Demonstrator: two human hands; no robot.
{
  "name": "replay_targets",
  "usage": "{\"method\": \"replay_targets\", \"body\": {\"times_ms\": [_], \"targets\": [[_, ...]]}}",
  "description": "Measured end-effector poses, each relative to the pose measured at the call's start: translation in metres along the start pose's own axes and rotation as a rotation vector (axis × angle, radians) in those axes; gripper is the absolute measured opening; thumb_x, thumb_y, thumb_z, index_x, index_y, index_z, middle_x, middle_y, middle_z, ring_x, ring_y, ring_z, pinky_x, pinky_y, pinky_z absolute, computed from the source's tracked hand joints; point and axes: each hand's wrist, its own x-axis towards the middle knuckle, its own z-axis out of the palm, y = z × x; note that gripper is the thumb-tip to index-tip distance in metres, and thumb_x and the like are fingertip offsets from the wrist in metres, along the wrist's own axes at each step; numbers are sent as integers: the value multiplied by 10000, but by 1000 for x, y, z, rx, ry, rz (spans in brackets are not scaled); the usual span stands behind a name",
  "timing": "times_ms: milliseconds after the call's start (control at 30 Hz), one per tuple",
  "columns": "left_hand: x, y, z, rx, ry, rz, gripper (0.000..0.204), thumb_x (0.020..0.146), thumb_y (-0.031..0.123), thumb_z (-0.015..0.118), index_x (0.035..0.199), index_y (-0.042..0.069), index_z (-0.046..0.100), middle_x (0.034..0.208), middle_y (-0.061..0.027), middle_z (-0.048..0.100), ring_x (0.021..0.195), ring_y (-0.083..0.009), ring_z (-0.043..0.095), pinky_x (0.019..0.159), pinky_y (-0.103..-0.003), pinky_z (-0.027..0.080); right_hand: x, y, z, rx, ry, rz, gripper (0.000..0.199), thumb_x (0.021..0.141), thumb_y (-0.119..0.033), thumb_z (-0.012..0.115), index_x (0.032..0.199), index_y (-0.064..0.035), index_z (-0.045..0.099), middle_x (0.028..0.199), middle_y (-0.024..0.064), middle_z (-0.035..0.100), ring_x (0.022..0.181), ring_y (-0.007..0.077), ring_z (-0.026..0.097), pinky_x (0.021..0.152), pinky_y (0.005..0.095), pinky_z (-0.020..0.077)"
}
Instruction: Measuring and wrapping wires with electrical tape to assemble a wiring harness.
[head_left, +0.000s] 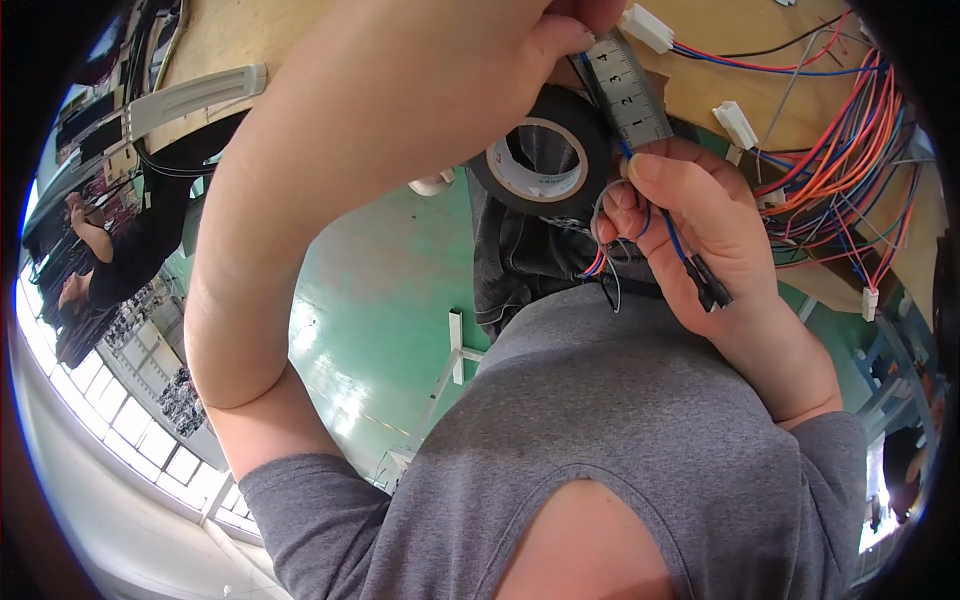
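Observation:
My left hand (480, 50) reaches up at the top of the view and pinches the upper end of a steel ruler (632, 95) between thumb and fingers. A roll of black tape (540, 155) hangs just below that hand, beside the ruler; what holds it is hidden. My right hand (700, 230) is closed on a thin wire bundle (612, 215) of blue, red, orange and grey strands, thumb tip against the ruler's lower end. A black-wrapped stub of the bundle (712, 285) sticks out under my fingers. The wires run along the ruler.
A wooden board (720, 70) carries a harness of orange, red and blue wires (840, 150) with white connectors (647, 27) (737, 125). Below lies a green floor (390, 290) with a white frame (455, 350). Another person in dark clothes (120, 260) stands far left.

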Motion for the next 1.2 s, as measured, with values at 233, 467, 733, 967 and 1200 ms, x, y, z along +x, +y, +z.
{"method": "replay_targets", "body": {"times_ms": [233,467,733,967,1200], "targets": [[0,1,2,9,25,61,73,691,-30,503,747,-14,459,667,-124,471,620,-245,464,558,-297,386,-2,0,-1,4,8,-32,153,748,-158,535,751,-5,538,618,31,500,567,98,473,601,240,426],[0,-1,0,14,24,42,72,689,-29,505,742,-12,459,665,-128,473,622,-254,466,557,-301,385,1,0,2,-11,29,-25,136,740,-154,530,716,-20,528,599,23,490,566,95,475,577,228,415],[0,-6,0,18,21,74,66,690,-15,507,739,-11,463,661,-134,481,631,-277,474,560,-324,385,1,0,8,-134,163,-37,123,723,-137,520,689,-18,518,565,13,474,517,84,459,505,207,377],[-1,-9,1,13,54,107,62,691,-9,506,739,-9,468,664,-142,488,641,-297,480,563,-333,386,3,4,10,-123,201,-88,113,718,-106,515,677,-2,511,556,12,462,500,77,432,492,201,364],[3,-4,-4,-9,50,168,72,689,-12,515,748,-10,474,659,-131,487,621,-274,481,555,-314,391,1,1,8,-161,132,-69,82,751,-96,490,724,-24,460,614,26,433,569,96,412,550,257,368]]}}
